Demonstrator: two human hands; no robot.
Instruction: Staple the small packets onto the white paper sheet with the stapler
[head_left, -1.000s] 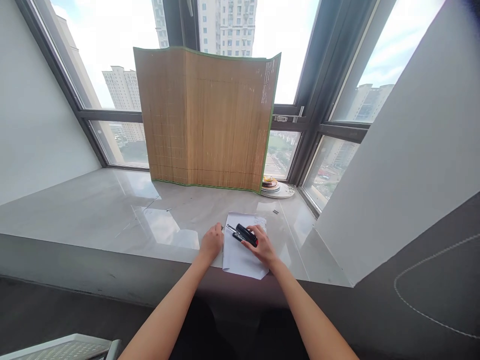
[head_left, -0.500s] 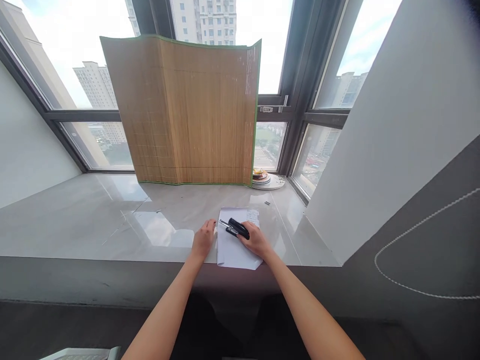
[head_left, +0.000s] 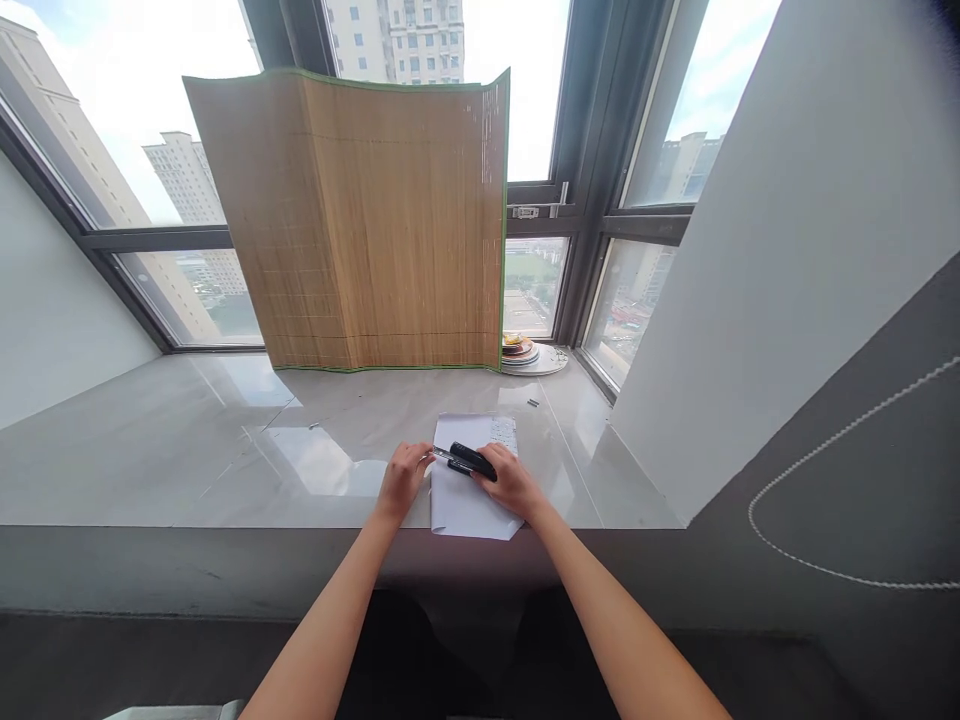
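Note:
A white stack of paper (head_left: 469,500) lies at the front edge of the grey window sill (head_left: 187,450). My right hand (head_left: 511,482) grips a black stapler (head_left: 471,461) over the paper, its metal nose pointing left. My left hand (head_left: 403,477) rests at the paper's left edge, fingertips touching the stapler's nose. Both forearms reach in from below.
A bamboo mat (head_left: 360,220) stands upright against the window at the back. A small stack of plates (head_left: 531,356) sits to its right. Loose staples (head_left: 532,404) lie on the sill. A white slanted wall (head_left: 750,260) bounds the right side.
My left hand has moved right from the paper's edge to touch the stapler's nose. The view has drifted, so everything sits a little further left in the picture.

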